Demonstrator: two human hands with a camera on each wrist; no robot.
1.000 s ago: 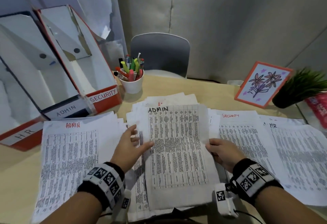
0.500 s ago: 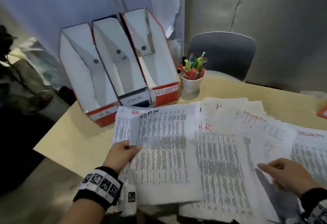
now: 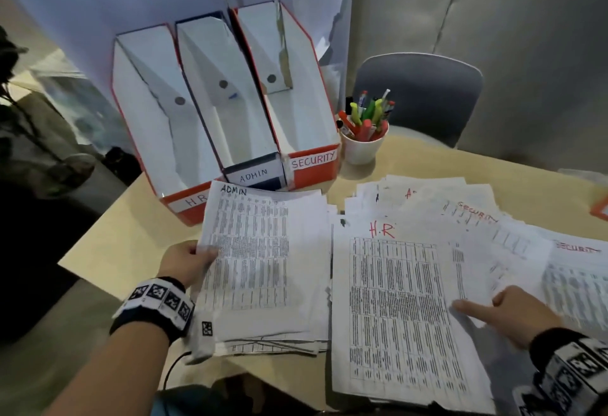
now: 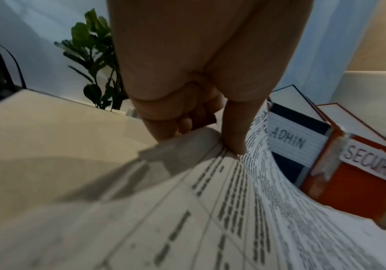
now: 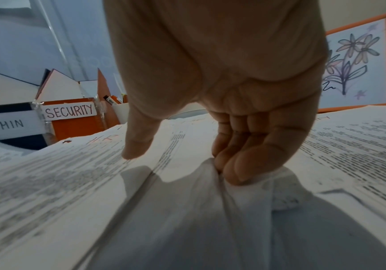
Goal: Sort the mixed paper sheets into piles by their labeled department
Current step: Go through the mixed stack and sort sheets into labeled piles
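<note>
ADMIN sheet (image 3: 253,251): lies on top of the ADMIN pile (image 3: 276,336) at the bench's front-left corner, its top edge lapping the fronts of the file boxes (image 3: 250,119). Judged light, thin and limp; the left wrist view shows it bowing upward beside the thumb. Likely to slide on the sheets beneath and crease if pinched hard. Best hold: a side edge near mid-length, thumb above, fingers below.

Left hand (image 3: 187,261): grip closed on the left edge of the ADMIN sheet, thumb on top, fingers curled under.

Right hand (image 3: 513,313): index finger straight, resting on the HR sheet (image 3: 404,303); the other fingers curl and bunch a fold of paper in the unsorted spread (image 3: 477,218) along the bench's middle, as the right wrist view shows.

Versus half a second ago: the ADMIN sheet has squared up onto its pile and sits closer to the boxes. The HR sheet is more fully exposed. The right hand has shifted left, toward the HR sheet's right edge. The head view has tilted slightly.

Pen cup (image 3: 363,139) stands at the bench's back edge.
</note>
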